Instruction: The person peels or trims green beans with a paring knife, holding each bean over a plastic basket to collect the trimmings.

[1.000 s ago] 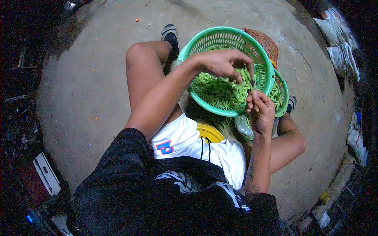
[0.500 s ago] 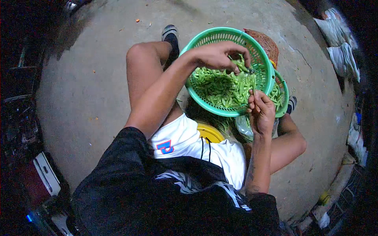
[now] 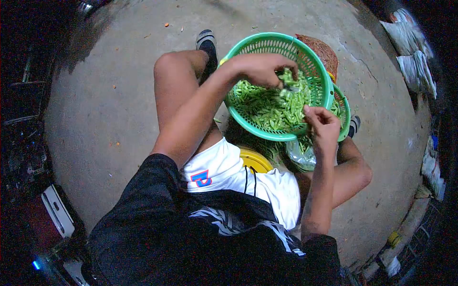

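Note:
My left hand [image 3: 268, 70] is over the middle of a green plastic colander [image 3: 241, 125], its fingers curled around cut green bean pieces [image 3: 287, 76]. Something small and shiny beside those fingertips is smeared by motion. Below it, a heap of sliced green beans [image 3: 267, 107] covers the colander's bottom. At the colander's near right rim is my right hand [image 3: 325, 125], thumb and forefinger pinched together; what they pinch, if anything, I cannot make out. Partly behind this hand stands a second, smaller green basket [image 3: 345, 117] with more green pieces in it.
A reddish mesh sack [image 3: 320, 53] lies behind the colander. Under its near side are a clear plastic bag [image 3: 301, 155] and loose green stalks. A yellow round seat [image 3: 255, 161] shows between my legs. White sacks [image 3: 416, 74] lie at the right on the concrete floor [image 3: 119, 95].
The green bean that stood upright in my right fingers is gone from view, and that hand has shifted slightly right. My left hand has moved a little left, its fingers curling further in.

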`<move>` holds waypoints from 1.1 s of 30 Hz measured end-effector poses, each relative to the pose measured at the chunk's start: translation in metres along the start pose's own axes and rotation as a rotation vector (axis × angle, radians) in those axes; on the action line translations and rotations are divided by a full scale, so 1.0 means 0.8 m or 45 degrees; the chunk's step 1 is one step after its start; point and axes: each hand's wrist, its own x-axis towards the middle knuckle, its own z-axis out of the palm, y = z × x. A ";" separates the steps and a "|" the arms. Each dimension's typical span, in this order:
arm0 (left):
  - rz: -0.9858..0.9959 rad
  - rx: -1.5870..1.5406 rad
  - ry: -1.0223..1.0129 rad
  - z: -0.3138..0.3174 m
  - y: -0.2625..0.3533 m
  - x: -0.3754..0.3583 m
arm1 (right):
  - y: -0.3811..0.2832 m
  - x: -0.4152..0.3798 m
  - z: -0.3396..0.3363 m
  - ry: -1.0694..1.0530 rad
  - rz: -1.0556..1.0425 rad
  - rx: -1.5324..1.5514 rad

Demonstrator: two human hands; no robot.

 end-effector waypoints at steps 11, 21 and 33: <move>-0.491 0.615 -0.218 -0.013 0.036 0.019 | -0.058 0.165 -0.170 0.182 -0.295 -0.788; -0.484 0.532 0.000 -0.007 0.011 0.009 | 0.335 0.259 -0.283 -0.425 -0.324 -2.224; -0.374 0.543 0.083 0.008 -0.004 0.004 | 0.212 0.175 -0.204 -0.360 0.014 -2.118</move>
